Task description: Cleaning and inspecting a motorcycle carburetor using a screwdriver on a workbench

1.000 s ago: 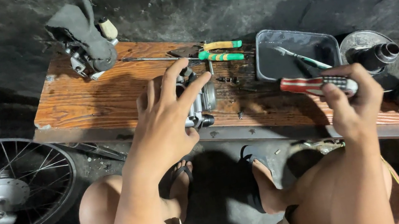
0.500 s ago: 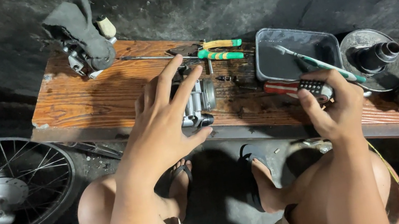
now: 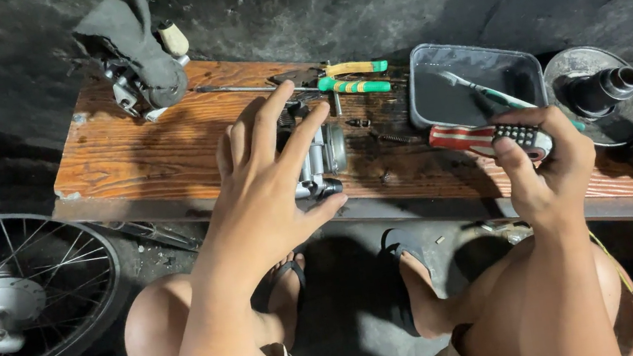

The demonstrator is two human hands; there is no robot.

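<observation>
Nearest, at six o'clock: bare knees, sandalled feet on the dark floor, spoked wheel at eight o'clock.

Left hand spread wide, fingers fanned over the small metal engine part, a carburettor by the look of it, fingertips steadying it near the bench's front edge at the centre. Loose, open hold only, not a clamp. Right hand at three o'clock closed around the red-handled screwdriver, thumb across the ribbed grip, tip pointing toward nine o'clock.

Likely trouble: part sitting close to the front lip of the wooden bench, held by fingertips alone, so a hard push from the tool could tip it off toward the floor. Oily wet patch under the part, so sliding probable. Small spring and loose bits at one o'clock of the part easily brushed away and lost. Driver slipping off a screw could jab the spread fingers.

Farther back: grey tray with a teal-handled tool at two o'clock, green and yellow screwdrivers at twelve, rag-draped part at eleven, round black housing at three.

Against the frame a second back: right hand shifted in from the far right, screwdriver turned and regripped closer to the tray; left hand barely moved, same fanned pose on the part.
</observation>
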